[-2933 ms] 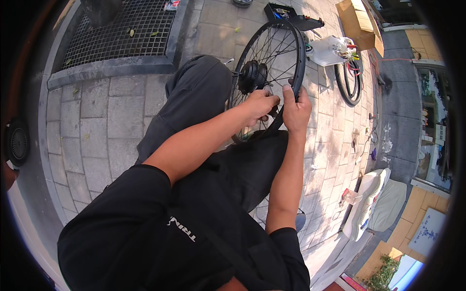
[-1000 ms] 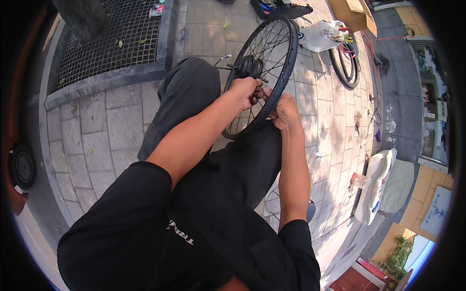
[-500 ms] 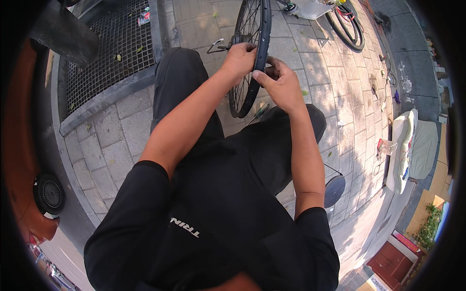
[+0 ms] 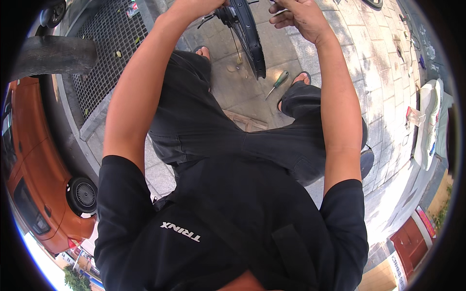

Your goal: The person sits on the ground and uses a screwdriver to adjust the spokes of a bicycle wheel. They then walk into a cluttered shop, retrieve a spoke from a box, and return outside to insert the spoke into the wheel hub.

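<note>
A black bicycle wheel rim (image 4: 251,46) with no tyre stands between my legs, its upper part cut off by the top edge. Its dark hub (image 4: 226,16) and a few spokes show on the left side. My left hand (image 4: 201,5) is beside the hub, mostly beyond the top edge, so its grip is hidden. To the right of the rim, apart from it, my right hand (image 4: 303,19) is raised with bent, dirt-darkened fingers spread; nothing shows in it. A screwdriver (image 4: 279,80) with a green handle lies on the paving near my right foot.
My sandalled feet (image 4: 302,77) flank the wheel. A wooden piece (image 4: 245,121) lies low between my legs. At left are a metal grating (image 4: 104,63), a dark post (image 4: 58,56) and an orange car (image 4: 43,169). Pale padded sheets (image 4: 428,126) are at right.
Both hands have moved up and apart; the right has come off the rim. My view has shifted, revealing the screwdriver and feet. The rim leans differently.
</note>
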